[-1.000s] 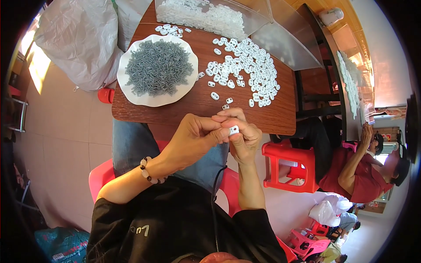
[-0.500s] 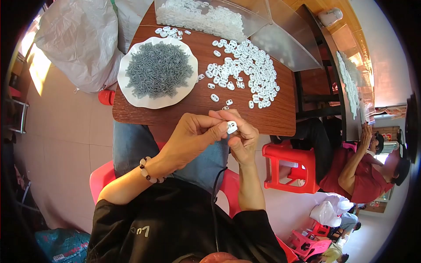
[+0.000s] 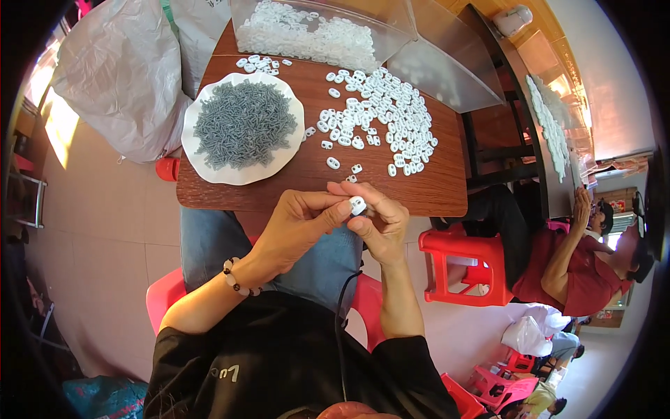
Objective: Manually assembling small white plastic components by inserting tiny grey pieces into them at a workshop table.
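Observation:
Above my lap, just off the table's near edge, both hands meet at one small white plastic cord lock [image 3: 357,205]. My left hand [image 3: 300,227] pinches it from the left between thumb and fingers. The fingers of my right hand [image 3: 382,222] curl round its far and right sides, with the thumb below it. A hole shows in its upper face; the fingers cover much of the rest. Close beyond the fingertips, two loose white pieces [image 3: 356,169] lie at the table's edge. A beaded bracelet [image 3: 234,276] circles my left wrist.
On the brown table [image 3: 230,199] stand a scalloped white plate [image 3: 192,143] heaped with small grey springs [image 3: 244,124] and a clear bin [image 3: 398,45] of white pieces. More white pieces [image 3: 398,112] are scattered right. A co-worker [image 3: 569,279] sits at right near a red stool [image 3: 464,269].
The whole view has shifted slightly, so the table's things sit a little lower and further left. Both hands still grip the cord lock, which looks slightly turned between the fingertips.

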Demonstrator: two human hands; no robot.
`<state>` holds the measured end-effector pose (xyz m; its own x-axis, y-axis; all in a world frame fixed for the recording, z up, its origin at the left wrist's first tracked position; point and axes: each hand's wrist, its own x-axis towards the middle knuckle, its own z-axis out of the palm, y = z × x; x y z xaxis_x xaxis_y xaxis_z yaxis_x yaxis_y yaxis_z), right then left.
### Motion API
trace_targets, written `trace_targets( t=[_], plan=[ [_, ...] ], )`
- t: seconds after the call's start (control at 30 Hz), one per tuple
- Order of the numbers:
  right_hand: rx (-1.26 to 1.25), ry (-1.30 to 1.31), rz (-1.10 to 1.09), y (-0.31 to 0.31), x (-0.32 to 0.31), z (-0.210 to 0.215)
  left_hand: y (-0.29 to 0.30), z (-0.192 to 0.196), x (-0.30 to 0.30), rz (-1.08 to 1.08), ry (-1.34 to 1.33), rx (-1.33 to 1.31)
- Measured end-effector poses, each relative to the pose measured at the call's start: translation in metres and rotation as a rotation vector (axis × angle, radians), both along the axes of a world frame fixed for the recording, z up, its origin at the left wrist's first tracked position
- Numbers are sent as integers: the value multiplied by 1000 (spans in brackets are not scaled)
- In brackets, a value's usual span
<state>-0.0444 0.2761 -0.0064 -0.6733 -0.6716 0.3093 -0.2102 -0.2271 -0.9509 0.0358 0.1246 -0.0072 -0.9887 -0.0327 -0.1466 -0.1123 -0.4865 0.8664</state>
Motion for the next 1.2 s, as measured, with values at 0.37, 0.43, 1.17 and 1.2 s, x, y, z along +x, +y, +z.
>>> trace_targets(
  t=[0.37,0.43,1.17,1.2],
  plan=[
    [-2,50,-30,0,-2,-2,1,8,1,-19,-9,2],
    [16,98,-47,0,-3,-3,1,4,1,-14,13,-11],
    [227,133,-387,-2,-45,60,-9,-6,-12,67,-58,157],
    [248,197,-429,-5,-61,77,-13,-12,-11,71,-57,157]
  ],
)
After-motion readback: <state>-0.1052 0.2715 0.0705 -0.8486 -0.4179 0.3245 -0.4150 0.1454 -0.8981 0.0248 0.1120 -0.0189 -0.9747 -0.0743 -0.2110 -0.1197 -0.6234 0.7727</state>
